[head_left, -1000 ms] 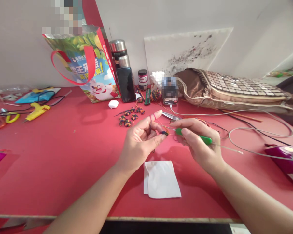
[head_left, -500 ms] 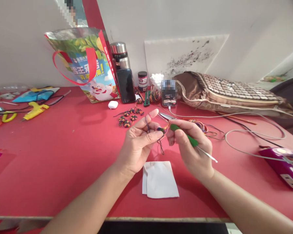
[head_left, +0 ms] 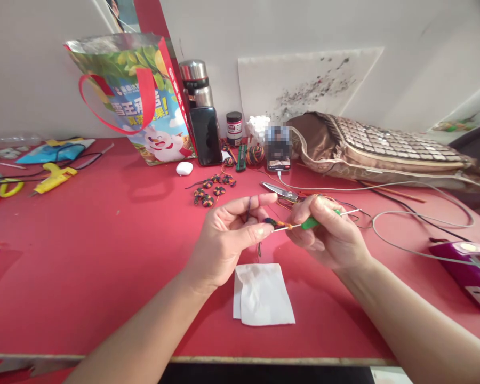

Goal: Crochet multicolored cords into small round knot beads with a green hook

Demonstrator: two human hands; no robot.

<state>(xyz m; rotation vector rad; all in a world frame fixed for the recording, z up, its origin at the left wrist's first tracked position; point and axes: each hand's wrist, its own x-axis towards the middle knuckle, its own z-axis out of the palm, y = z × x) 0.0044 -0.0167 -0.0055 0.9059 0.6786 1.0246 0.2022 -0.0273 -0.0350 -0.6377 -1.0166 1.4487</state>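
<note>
My left hand [head_left: 234, 232] pinches a small piece of multicoloured crochet [head_left: 272, 222] between thumb and fingers, with dark yarn [head_left: 248, 208] looped over its raised index finger. In my right hand [head_left: 328, 229] is a crochet hook with a green handle [head_left: 312, 221], its shaft pointing left into the work. An orange loop sits around that shaft, and the hook's tip is hidden by my left thumb. The hook's other metal end sticks out to the right. Below both hands lies a folded white tissue [head_left: 266, 294]. Scissors [head_left: 282, 191] rest just behind the hands.
Several small crocheted rounds [head_left: 207, 201] lie beyond my left hand. A black phone [head_left: 207, 136], a shopping bag [head_left: 144, 106] and a flask [head_left: 196, 80] stand behind. At right are a lit phone [head_left: 278, 152], a sequinned bag [head_left: 392, 149], cables and a purple power strip [head_left: 460, 266]. A yellow glue gun [head_left: 56, 177] lies left.
My right hand has turned and moved slightly right; the hook now passes through an orange loop at the crochet piece. My left index finger has shifted right and lower.
</note>
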